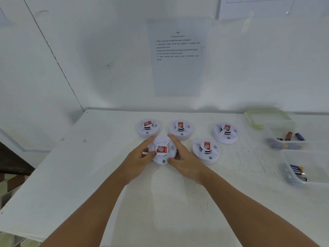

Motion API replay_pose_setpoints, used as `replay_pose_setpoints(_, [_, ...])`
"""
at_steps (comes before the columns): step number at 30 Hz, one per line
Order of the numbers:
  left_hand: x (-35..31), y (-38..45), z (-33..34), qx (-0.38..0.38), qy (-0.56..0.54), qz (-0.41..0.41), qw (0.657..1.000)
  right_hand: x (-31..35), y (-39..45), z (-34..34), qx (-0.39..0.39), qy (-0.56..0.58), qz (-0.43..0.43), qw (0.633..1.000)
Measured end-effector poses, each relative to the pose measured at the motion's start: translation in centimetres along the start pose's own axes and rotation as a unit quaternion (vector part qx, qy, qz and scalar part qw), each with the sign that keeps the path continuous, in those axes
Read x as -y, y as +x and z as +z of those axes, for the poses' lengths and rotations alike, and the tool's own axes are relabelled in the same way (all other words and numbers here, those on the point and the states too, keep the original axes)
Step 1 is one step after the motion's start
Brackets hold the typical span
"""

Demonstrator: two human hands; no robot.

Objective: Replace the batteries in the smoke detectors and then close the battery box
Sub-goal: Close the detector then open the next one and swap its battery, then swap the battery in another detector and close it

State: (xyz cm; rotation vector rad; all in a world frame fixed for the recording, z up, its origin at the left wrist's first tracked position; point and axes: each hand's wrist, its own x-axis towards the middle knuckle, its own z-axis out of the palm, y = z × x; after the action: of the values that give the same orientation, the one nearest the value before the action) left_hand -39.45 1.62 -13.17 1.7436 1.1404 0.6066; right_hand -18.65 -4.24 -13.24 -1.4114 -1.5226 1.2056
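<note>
- White desk (160,202) fills the lower view, pushed against a white wall (106,50).
- Printed instruction sheet (178,56) hangs on the wall above the desk, numbered lines of text, too small to read reliably.
- Two clear plastic boxes at the right edge of the desk: far box (284,136) holds a few loose batteries (288,136); near box (308,168) holds more batteries (298,172) at its left end. Both boxes are uncovered.
- Green-rimmed lid (263,118) lies just behind the far box, leaning against the wall side.
- Five round white smoke detectors on the desk, each with a red sticker on top. Back row of three: left one (148,128), middle one (180,130), right one (225,132). Front right one (206,151) sits near the middle of the desk.
- Fifth smoke detector (162,152), front left, is between both hands, sticker side up; cannot tell if it rests on the desk or is lifted slightly.
- Left hand (140,157) grips its left rim: fingers curled over the far edge, thumb on the near side.
- Right hand (183,157) grips its right rim the same way, fingers wrapped round the far edge, thumb near the front.
- Both forearms are bare, reaching in from the bottom of the view.
</note>
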Motion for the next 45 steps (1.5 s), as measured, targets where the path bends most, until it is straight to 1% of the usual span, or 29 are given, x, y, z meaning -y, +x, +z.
replay_pose_setpoints(10, [-0.1, -0.1, 0.0, -0.004, -0.007, 0.000, 1.000, 0.0, -0.1, 0.0, 0.000, 0.011, -0.008, 1.000])
replay_pose_setpoints(17, [-0.5, -0.3, 0.0, -0.003, 0.000, -0.004, 1.000, -0.1, 0.1, 0.1, -0.003, 0.003, 0.003, 1.000])
replay_pose_setpoints(21, [-0.9, -0.1, -0.2, -0.034, -0.002, -0.009, 0.999, 0.3, 0.8, 0.2, -0.025, -0.036, 0.032, 0.999])
replay_pose_setpoints(23, [-1.2, 0.1, -0.2, -0.066, 0.016, -0.014, 0.998, 0.5, 1.3, 0.2, -0.052, -0.095, 0.054, 0.993])
replay_pose_setpoints(25, [-1.4, 0.5, -0.4, -0.078, 0.030, -0.024, 0.996, 0.6, 1.9, 0.2, -0.059, -0.154, 0.074, 0.984])
replay_pose_setpoints(27, [-1.5, 1.0, -0.7, -0.075, 0.054, -0.038, 0.995, 0.8, 2.3, 0.2, -0.059, -0.186, 0.091, 0.977])
replay_pose_setpoints(30, [-1.3, 1.8, -1.1, -0.068, 0.077, -0.045, 0.994, 1.2, 2.7, 0.3, -0.063, -0.205, 0.103, 0.971])
replay_pose_setpoints(36, [-0.6, 2.0, -1.9, -0.037, 0.108, -0.023, 0.993, 1.9, 2.2, 0.8, -0.083, -0.221, 0.112, 0.965])
replay_pose_setpoints(38, [-0.6, 2.2, -2.4, -0.040, 0.121, -0.013, 0.992, 2.9, 2.3, 0.8, -0.130, -0.209, 0.090, 0.965])
replay_pose_setpoints(40, [-0.7, 2.8, -3.1, -0.068, 0.143, 0.004, 0.987, 4.4, 3.0, 0.6, -0.175, -0.153, 0.059, 0.971])
replay_pose_setpoints(41, [-0.8, 3.3, -3.6, -0.089, 0.152, 0.017, 0.984, 5.4, 3.5, 0.5, -0.175, -0.117, 0.053, 0.976])
replay_pose_setpoints(43, [-1.3, 4.5, -4.7, -0.122, 0.174, 0.029, 0.977, 7.2, 5.3, 0.2, -0.139, -0.040, 0.069, 0.987])
replay_pose_setpoints(45, [-2.1, 6.2, -5.6, -0.115, 0.215, 0.014, 0.970, 8.3, 7.9, 0.1, -0.106, 0.023, 0.116, 0.987])
